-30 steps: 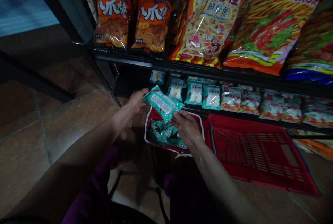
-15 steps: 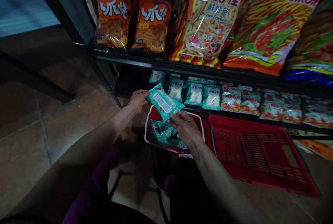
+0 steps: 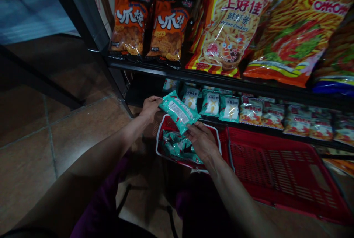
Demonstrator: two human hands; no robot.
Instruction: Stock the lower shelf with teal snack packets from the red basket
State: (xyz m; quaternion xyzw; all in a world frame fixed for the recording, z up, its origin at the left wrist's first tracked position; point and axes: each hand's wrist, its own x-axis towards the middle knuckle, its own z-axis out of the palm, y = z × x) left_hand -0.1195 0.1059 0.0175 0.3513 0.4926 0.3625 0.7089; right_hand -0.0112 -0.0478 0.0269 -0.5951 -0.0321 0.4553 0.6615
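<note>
Down by the bottom shelf, the person holds a teal packet (image 3: 179, 111) in both hands. Its long axis runs slantwise, with the far end up and toward the person's left and the near end down and toward their right. The printed white label faces up. The left hand (image 3: 151, 106) is closed around the upper, left-pointing end, fingers curled over the edge. The right hand (image 3: 201, 140) grips the lower end, fingertips tucked beneath it. The packet hangs above the small red basket (image 3: 168, 123), which has more teal packets (image 3: 177, 147) heaped inside, and just in front of the row of teal packets (image 3: 211, 103) standing on the lower shelf. A larger red basket (image 3: 282, 171) lies flat on the floor to the right, touching the small one. Above, on the upper shelf (image 3: 221, 81), stand orange bags (image 3: 129, 24) and a prawn cracker bag (image 3: 229, 28).

Compared with a second ago, little has changed. Both hands keep the same hold on the same ends. The packet slants a bit more steeply and sits a touch nearer the shelf row. The whole view has drifted, so the shelves appear slightly lower and further right.
</note>
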